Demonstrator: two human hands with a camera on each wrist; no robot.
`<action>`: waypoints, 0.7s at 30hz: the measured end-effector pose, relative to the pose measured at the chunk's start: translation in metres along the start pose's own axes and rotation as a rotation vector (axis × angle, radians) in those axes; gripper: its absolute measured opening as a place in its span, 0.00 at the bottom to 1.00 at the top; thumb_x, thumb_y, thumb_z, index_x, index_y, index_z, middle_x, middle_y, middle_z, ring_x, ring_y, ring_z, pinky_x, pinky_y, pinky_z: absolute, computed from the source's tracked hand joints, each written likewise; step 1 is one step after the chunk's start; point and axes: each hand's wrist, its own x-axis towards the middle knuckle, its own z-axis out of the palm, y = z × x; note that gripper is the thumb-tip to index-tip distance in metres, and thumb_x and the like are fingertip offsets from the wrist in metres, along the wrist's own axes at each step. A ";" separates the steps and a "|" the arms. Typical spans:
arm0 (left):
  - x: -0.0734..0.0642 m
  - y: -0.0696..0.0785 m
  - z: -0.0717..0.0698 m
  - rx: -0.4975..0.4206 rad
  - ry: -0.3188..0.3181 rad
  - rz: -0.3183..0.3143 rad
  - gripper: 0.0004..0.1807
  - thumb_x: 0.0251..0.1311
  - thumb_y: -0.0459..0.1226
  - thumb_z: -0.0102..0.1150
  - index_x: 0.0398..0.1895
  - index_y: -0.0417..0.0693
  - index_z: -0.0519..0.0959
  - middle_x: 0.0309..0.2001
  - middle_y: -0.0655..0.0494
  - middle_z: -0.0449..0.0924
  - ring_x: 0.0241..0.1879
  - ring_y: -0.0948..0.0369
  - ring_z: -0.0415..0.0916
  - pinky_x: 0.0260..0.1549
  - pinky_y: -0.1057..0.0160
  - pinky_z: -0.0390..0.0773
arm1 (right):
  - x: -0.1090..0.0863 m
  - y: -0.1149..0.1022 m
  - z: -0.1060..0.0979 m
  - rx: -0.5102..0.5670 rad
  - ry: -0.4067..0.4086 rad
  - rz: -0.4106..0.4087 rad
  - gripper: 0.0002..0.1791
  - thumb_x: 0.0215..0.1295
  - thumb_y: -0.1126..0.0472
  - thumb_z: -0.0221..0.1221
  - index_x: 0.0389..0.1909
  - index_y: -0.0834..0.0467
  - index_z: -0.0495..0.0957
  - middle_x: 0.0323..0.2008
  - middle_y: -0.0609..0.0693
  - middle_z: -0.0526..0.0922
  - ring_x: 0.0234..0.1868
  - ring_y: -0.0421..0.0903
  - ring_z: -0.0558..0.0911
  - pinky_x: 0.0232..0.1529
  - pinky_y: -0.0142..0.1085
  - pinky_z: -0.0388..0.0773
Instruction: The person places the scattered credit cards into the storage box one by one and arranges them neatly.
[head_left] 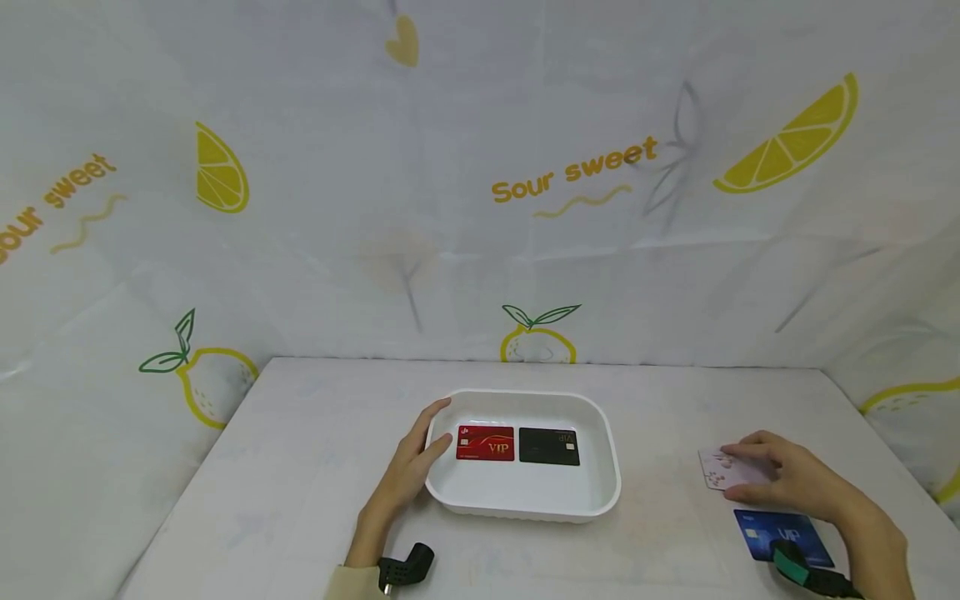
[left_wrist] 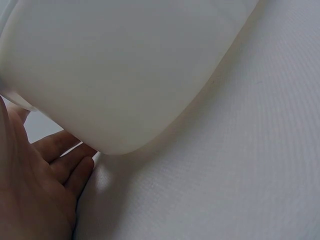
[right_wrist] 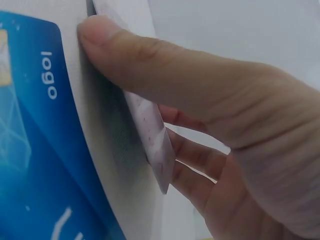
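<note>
A white plastic tray (head_left: 525,497) stands mid-table. Inside it, a red VIP card (head_left: 485,443) lies beside a black VIP card (head_left: 549,447). My left hand (head_left: 411,460) grips the tray's left end, thumb over the rim; the left wrist view shows fingers (left_wrist: 65,157) against its outer wall (left_wrist: 125,75). Right of the tray, my right hand (head_left: 795,477) pinches a pale pink patterned card (head_left: 716,469) by its long edges. In the right wrist view that card (right_wrist: 147,125) tilts between thumb (right_wrist: 165,65) and fingers. Below the hand lies a blue VIP card (head_left: 780,533).
The white tabletop (head_left: 315,467) reaches back to a white curtain (head_left: 450,167) printed with lemons and lettering. A black wrist strap (head_left: 405,567) is on the left wrist; a black and green one (head_left: 806,571) overlaps the blue card in the head view.
</note>
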 end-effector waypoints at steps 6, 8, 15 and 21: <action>0.000 -0.001 0.000 -0.005 -0.001 -0.006 0.29 0.74 0.42 0.50 0.77 0.61 0.62 0.79 0.50 0.60 0.80 0.46 0.55 0.78 0.37 0.53 | -0.001 -0.003 0.001 -0.011 0.044 -0.030 0.36 0.55 0.47 0.75 0.58 0.67 0.81 0.50 0.60 0.80 0.51 0.62 0.79 0.48 0.65 0.77; 0.000 -0.001 0.000 -0.006 -0.001 -0.007 0.29 0.74 0.42 0.50 0.77 0.61 0.62 0.79 0.50 0.60 0.80 0.47 0.56 0.78 0.37 0.54 | -0.001 -0.003 0.002 -0.008 0.054 -0.039 0.36 0.55 0.47 0.75 0.58 0.67 0.81 0.50 0.60 0.80 0.51 0.62 0.79 0.48 0.63 0.78; 0.000 0.000 -0.001 -0.012 -0.006 -0.001 0.29 0.74 0.42 0.50 0.77 0.61 0.62 0.79 0.51 0.61 0.80 0.48 0.56 0.78 0.38 0.53 | 0.000 -0.007 0.001 -0.004 0.068 -0.032 0.36 0.56 0.47 0.74 0.58 0.67 0.81 0.51 0.62 0.80 0.51 0.63 0.79 0.47 0.63 0.78; 0.001 -0.001 0.000 -0.001 -0.004 0.006 0.29 0.74 0.42 0.49 0.77 0.61 0.62 0.79 0.50 0.60 0.80 0.46 0.55 0.78 0.36 0.53 | 0.000 -0.015 -0.001 -0.003 0.093 -0.025 0.38 0.56 0.44 0.74 0.60 0.66 0.80 0.53 0.66 0.79 0.52 0.66 0.78 0.47 0.67 0.77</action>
